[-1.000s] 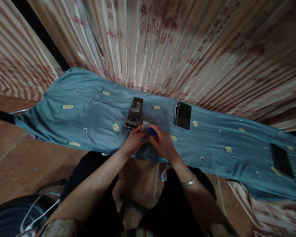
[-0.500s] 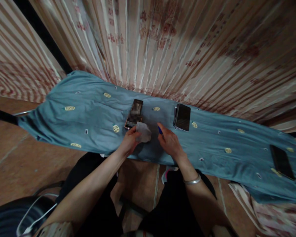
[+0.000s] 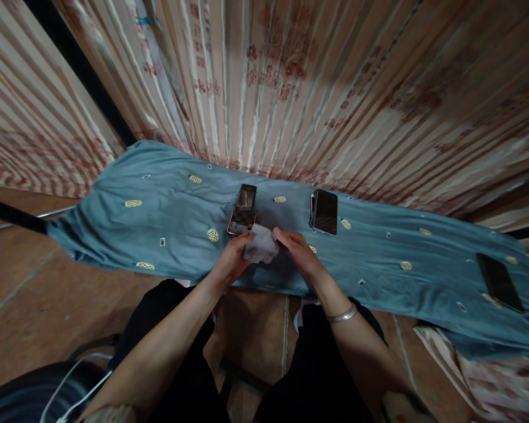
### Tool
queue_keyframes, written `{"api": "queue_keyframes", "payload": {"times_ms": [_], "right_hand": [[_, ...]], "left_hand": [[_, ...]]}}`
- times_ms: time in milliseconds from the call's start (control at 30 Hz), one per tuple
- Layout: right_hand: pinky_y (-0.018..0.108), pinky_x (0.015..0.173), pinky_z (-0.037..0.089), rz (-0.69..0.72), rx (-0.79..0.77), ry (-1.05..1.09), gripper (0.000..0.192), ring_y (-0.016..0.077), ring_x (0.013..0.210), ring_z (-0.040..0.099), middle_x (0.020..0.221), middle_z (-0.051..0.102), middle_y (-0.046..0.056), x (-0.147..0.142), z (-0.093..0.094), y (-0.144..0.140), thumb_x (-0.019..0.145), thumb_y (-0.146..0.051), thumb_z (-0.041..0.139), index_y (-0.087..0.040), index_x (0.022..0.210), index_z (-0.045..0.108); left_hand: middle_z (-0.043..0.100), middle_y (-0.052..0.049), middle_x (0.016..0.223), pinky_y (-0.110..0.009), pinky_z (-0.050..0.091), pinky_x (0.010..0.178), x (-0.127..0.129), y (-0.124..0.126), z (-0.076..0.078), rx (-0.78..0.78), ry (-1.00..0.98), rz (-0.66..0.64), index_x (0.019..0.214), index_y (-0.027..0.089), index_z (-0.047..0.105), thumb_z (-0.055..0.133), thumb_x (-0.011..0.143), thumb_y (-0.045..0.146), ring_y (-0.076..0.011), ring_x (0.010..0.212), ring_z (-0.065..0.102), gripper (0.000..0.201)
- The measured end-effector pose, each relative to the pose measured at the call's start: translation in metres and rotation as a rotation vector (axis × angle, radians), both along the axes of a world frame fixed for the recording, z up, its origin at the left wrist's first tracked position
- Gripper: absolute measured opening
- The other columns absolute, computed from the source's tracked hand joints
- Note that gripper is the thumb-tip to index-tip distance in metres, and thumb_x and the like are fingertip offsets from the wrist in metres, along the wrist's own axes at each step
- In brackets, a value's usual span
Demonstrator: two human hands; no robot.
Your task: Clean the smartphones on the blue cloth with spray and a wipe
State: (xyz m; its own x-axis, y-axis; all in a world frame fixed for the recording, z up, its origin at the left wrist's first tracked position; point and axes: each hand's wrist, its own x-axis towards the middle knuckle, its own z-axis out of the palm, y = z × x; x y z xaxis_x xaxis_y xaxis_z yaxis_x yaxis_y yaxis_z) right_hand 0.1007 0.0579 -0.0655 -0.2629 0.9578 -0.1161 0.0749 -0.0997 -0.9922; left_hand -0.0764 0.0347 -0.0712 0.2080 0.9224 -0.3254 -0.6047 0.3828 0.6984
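Observation:
A small light grey cloth is held up over the near edge of the covered bench. My left hand is closed on its left side, with the thumb on top. At the cloth's right upper corner, the thumb and fingers of my right hand are pinched together on it. Whether anything lies inside or under the cloth is hidden. Just beyond my left hand lies a phone with a lighter edge, and a dark phone sits behind it; a blurred patch covers where they meet.
A stack of dark phones lies right of centre. Another black phone is at the far right. They rest on a blue patterned sheet. Behind hangs a pleated curtain. A white cable loops at lower left.
My right hand has moved left to the cloth and taken its corner. A blue item seen at its fingers earlier is out of sight now. My left hand still holds the cloth.

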Motion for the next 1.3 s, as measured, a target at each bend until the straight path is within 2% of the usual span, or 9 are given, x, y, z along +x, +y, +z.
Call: {"api": "queue_keyframes", "payload": {"times_ms": [100,300,433,567,733,867,1000,1133,1300], "right_hand": [[0.028,0.064,0.047,0.047,-0.132,0.152,0.047,0.0143,0.064,0.06,0.065,0.069,-0.002,-0.016,-0.003,0.0,0.067,-0.066,0.086,-0.02,0.068,0.075],[0.023,0.056,0.044,-0.13,-0.16,0.258,0.039,0.0108,0.057,0.056,0.061,0.068,-0.004,-0.028,-0.007,0.015,0.057,-0.053,0.092,-0.02,0.067,0.075],[0.025,0.059,0.053,-0.33,-0.197,0.398,0.028,0.0127,0.059,0.062,0.064,0.07,-0.004,-0.015,0.0,0.034,0.061,-0.041,0.09,-0.022,0.068,0.07],[0.024,0.054,0.052,-0.452,-0.191,0.399,0.022,0.0121,0.054,0.059,0.06,0.067,-0.006,-0.008,0.003,0.045,0.069,-0.035,0.084,-0.022,0.069,0.067],[0.025,0.055,0.051,-0.485,-0.189,0.393,0.019,0.0132,0.056,0.061,0.062,0.068,-0.005,-0.011,-0.001,0.05,0.074,-0.034,0.08,-0.021,0.07,0.066],[0.026,0.056,0.051,-0.452,-0.194,0.383,0.018,0.014,0.058,0.061,0.06,0.066,-0.006,-0.012,-0.004,0.051,0.075,-0.034,0.079,-0.022,0.07,0.066],[0.025,0.054,0.051,-0.417,-0.17,0.381,0.024,0.0125,0.053,0.055,0.056,0.06,-0.007,-0.015,-0.005,0.05,0.073,-0.038,0.08,-0.023,0.067,0.063],[0.023,0.051,0.048,-0.398,-0.125,0.363,0.031,0.0111,0.053,0.053,0.057,0.059,-0.008,-0.019,-0.005,0.047,0.069,-0.047,0.083,-0.023,0.069,0.064],[0.021,0.049,0.043,-0.365,0.08,0.271,0.041,0.0102,0.052,0.049,0.057,0.055,-0.008,-0.025,-0.008,0.042,0.073,-0.061,0.078,-0.023,0.069,0.064]], "left_hand": [[0.072,-0.002,0.07,-0.026,0.053,0.057,-0.001,0.001,0.0,0.039,0.005,0.007,0.082,0.015,0.07,0.077,0.063,0.028,-0.0149,0.059,0.063,0.024],[0.076,-0.003,0.09,-0.028,0.058,0.064,-0.017,0.003,-0.003,0.124,0.163,0.094,0.102,0.017,0.07,0.082,0.067,0.038,-0.0192,0.079,0.071,0.042],[0.072,-0.01,0.12,-0.039,0.058,0.092,-0.039,0.013,-0.015,0.336,0.624,0.278,0.117,0.02,0.069,0.08,0.074,0.045,-0.0268,0.113,0.068,0.05],[0.059,-0.021,0.146,-0.052,0.04,0.118,-0.046,0.033,-0.034,0.453,1.109,0.328,0.138,0.013,0.059,0.084,0.071,0.037,-0.0369,0.142,0.05,0.076],[0.048,-0.028,0.157,-0.058,0.032,0.122,-0.021,0.049,-0.05,0.46,1.344,0.233,0.155,0.01,0.038,0.094,0.059,0.03,-0.0434,0.148,0.044,0.113],[0.046,-0.031,0.158,-0.06,0.033,0.12,-0.01,0.051,-0.051,0.484,1.464,0.227,0.158,0.005,0.033,0.088,0.062,0.02,-0.0465,0.147,0.044,0.111],[0.053,-0.028,0.153,-0.059,0.033,0.121,-0.016,0.052,-0.046,0.462,1.325,0.271,0.156,0.005,0.038,0.084,0.06,0.012,-0.0437,0.145,0.047,0.107],[0.065,-0.016,0.142,-0.052,0.041,0.119,-0.024,0.044,-0.037,0.28,0.889,0.334,0.156,0.019,0.042,0.087,0.06,0.02,-0.0342,0.133,0.061,0.107],[0.066,-0.015,0.139,-0.046,0.045,0.116,-0.018,0.02,-0.024,0.122,0.486,0.297,0.15,0.02,0.048,0.089,0.061,0.029,-0.032,0.135,0.061,0.098]]}}
